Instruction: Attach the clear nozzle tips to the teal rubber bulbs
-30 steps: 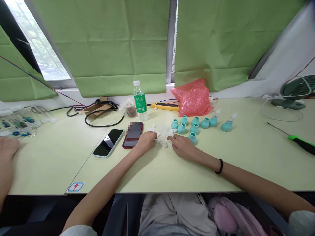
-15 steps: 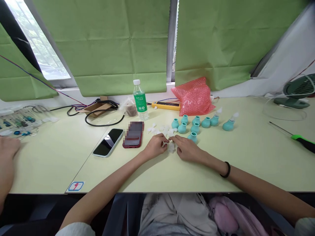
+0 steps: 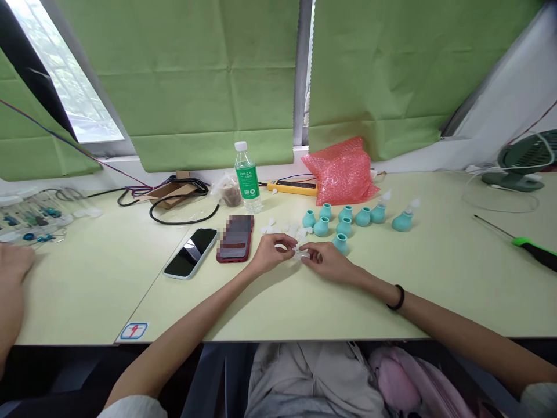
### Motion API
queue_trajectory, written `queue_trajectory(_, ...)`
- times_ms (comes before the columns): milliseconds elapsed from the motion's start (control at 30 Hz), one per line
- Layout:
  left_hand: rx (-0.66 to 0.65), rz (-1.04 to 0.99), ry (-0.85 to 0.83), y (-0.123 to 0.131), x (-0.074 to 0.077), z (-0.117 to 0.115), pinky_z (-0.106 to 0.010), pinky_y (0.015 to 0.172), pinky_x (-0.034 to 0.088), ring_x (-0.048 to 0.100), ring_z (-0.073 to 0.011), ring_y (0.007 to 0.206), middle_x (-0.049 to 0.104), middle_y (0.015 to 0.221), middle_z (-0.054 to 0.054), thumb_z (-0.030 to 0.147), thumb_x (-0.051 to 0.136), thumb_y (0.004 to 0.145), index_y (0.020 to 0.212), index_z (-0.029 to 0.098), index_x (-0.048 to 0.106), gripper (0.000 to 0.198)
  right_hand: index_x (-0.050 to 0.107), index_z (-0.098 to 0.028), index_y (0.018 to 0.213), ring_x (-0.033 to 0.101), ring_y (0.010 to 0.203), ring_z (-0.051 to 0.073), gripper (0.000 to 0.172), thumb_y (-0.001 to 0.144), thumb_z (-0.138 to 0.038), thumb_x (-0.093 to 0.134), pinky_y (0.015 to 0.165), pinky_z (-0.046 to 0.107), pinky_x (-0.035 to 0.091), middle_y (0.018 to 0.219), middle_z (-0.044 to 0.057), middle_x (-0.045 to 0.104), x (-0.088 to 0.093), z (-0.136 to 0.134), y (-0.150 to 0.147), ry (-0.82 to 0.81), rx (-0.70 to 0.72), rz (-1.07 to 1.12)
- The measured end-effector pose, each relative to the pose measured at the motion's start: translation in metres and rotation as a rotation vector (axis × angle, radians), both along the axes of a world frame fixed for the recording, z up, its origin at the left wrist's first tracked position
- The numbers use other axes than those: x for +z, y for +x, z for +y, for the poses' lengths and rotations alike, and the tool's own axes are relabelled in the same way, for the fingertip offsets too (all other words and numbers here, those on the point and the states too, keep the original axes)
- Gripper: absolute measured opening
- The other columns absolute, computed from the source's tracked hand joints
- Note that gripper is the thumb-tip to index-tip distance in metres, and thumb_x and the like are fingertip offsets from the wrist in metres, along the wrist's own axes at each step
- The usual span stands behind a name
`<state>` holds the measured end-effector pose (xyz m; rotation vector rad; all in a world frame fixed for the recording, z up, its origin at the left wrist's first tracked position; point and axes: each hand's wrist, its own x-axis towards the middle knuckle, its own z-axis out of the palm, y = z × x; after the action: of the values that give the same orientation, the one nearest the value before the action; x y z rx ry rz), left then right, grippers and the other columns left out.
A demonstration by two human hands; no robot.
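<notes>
Between my fingertips is a small clear plastic piece (image 3: 301,253), its exact shape too small to make out. My left hand (image 3: 274,253) pinches its left end. From the other side my right hand (image 3: 327,261) closes on the same piece with thumb and fingers. Just beyond my hands lie several small white translucent pieces (image 3: 287,228). Several teal rubber bulbs (image 3: 321,226) with open necks stand to the right of them. Two more bulbs carry clear pointed nozzles, one of them the bulb farthest right (image 3: 402,220).
A phone (image 3: 190,253) and a red-cased phone (image 3: 235,238) lie left of my hands. Behind stand a water bottle (image 3: 248,180), a yellow power strip (image 3: 292,187) and pink bubble wrap (image 3: 342,171). A screwdriver (image 3: 531,251) and fan (image 3: 517,165) are right; another person's hand (image 3: 15,267) rests left.
The clear piece lay on the table between my hands; now it is held sideways between my fingertips. My right fingers have curled in around it.
</notes>
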<state>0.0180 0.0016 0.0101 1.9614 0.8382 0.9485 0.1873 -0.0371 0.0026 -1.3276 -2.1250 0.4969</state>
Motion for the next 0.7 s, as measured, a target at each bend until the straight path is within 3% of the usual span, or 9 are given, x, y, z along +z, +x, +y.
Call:
queue_trajectory(300,-0.050,0.063,0.195,0.000,0.006,-0.008,-0.022,0.063,0.047,0.054,-0.0107,0.071,0.061,0.080,-0.004,0.014,0.051,0.065,0.079,0.014,0.061,0.017,0.053,-0.013,0.096,0.044,0.046,0.007,0.034,0.071,-0.036,0.047,0.041,0.020,0.035,0.063,0.002,0.055,-0.016,0.007,-0.004,-0.327,-0.008,0.521)
queue_trajectory(700,0.032,0.114,0.366,-0.001,0.008,-0.008,-0.026,0.066,0.045,0.052,-0.0136,0.073,0.063,0.074,-0.005,0.020,0.056,0.066,0.074,0.016,0.063,0.012,0.057,-0.012,0.075,0.044,0.044,0.006,0.028,0.068,-0.039,0.050,0.038,0.018,0.033,0.054,0.000,0.052,-0.012,0.007,-0.004,-0.435,-0.004,0.652)
